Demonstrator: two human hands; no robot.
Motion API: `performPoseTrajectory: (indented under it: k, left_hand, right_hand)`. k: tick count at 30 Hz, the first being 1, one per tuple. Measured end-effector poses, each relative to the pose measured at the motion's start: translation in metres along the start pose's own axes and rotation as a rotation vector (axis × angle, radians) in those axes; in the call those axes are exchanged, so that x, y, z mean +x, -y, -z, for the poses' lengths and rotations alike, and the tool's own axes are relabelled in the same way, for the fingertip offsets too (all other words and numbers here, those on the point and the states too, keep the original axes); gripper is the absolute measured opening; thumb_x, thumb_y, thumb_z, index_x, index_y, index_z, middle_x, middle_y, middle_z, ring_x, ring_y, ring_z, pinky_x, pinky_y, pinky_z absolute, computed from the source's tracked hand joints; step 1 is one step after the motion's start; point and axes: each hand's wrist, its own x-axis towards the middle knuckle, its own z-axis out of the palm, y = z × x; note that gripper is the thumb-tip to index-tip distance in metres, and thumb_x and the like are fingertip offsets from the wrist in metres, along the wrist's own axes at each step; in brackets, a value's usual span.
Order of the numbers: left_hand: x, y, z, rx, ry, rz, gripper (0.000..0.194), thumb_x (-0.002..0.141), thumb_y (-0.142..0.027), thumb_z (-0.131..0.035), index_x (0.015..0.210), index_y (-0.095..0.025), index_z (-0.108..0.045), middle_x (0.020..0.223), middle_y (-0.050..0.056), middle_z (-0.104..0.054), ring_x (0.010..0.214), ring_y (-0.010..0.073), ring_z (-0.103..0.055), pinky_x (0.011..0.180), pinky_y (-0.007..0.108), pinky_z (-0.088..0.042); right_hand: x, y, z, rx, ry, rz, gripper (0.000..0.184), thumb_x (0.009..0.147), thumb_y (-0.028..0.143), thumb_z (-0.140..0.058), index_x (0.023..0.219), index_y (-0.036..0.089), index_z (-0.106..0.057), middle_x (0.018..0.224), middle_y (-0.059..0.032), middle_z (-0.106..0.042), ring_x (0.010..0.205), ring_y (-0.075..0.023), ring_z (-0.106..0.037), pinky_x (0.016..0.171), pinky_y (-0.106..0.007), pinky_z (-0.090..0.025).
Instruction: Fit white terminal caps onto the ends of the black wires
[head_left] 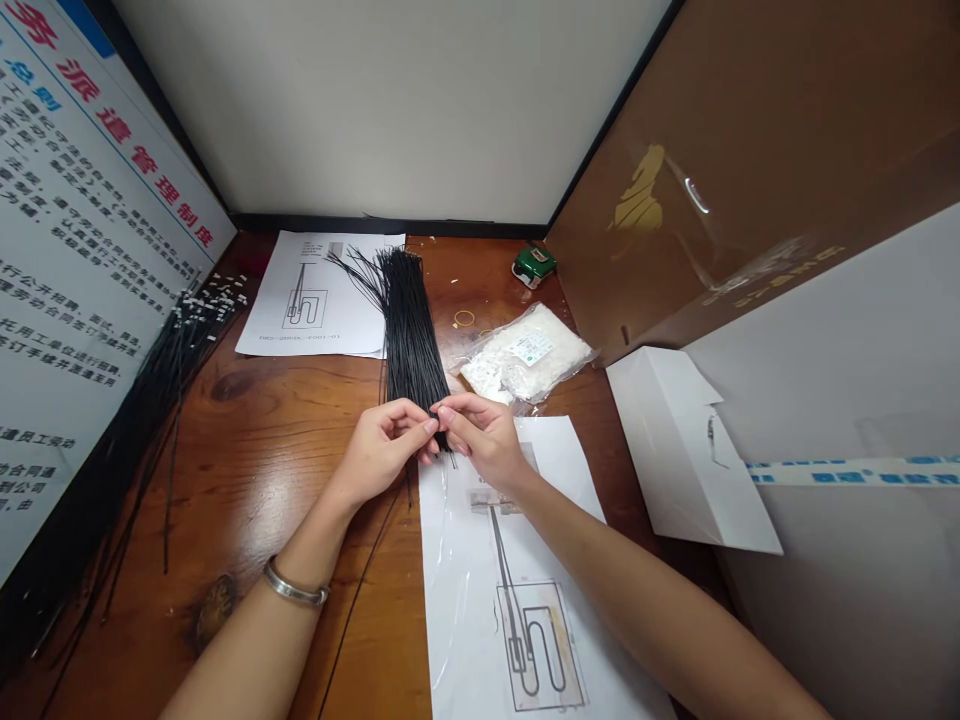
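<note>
My left hand [390, 445] and my right hand [484, 435] meet fingertip to fingertip over the near end of a bundle of thin black wires [411, 320]. Thumb and forefinger are pinched on each side. From under the left hand a single black wire [362, 585] trails down the table; its end seems to lie in that hand's pinch. Whatever sits between the right fingertips is too small to make out. Just beyond the right hand lies a clear plastic bag of small white pieces [551, 345].
More black wires with white ends [206, 315] lean along the left panel. A printed diagram sheet [262, 325] lies at the back, another sheet [457, 620] under my right arm. A green tape measure [534, 262] stands at the back right, near a folded white card [675, 450].
</note>
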Motion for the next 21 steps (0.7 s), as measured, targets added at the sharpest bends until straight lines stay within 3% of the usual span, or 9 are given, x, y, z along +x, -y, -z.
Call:
performPoseTrajectory:
  k: [9, 21]
  left_hand:
    - [0.0004, -0.0003, 0.0007, 0.003, -0.005, 0.007, 0.034, 0.073, -0.045, -0.071, 0.069, -0.013, -0.061, 0.058, 0.002, -0.064, 0.050, 0.0111, -0.059, 0.052, 0.023, -0.050]
    - [0.0009, -0.0015, 0.0002, -0.012, -0.033, 0.005, 0.029, 0.074, -0.040, -0.071, 0.076, -0.012, -0.063, 0.062, 0.002, -0.065, 0.051, 0.0106, -0.059, 0.052, 0.022, -0.048]
  right_hand:
    - [-0.0064, 0.0008, -0.0034, -0.260, -0.078, 0.238, 0.013, 0.081, 0.031, -0.066, 0.079, 0.021, -0.072, 0.073, -0.0033, -0.063, 0.063, -0.0134, -0.057, 0.054, -0.027, -0.045]
    - [-0.0050, 0.0034, -0.0043, -0.215, -0.079, 0.171, 0.013, 0.080, 0.032, -0.067, 0.080, 0.020, -0.072, 0.075, -0.0029, -0.064, 0.057, -0.0111, -0.054, 0.048, -0.025, -0.042]
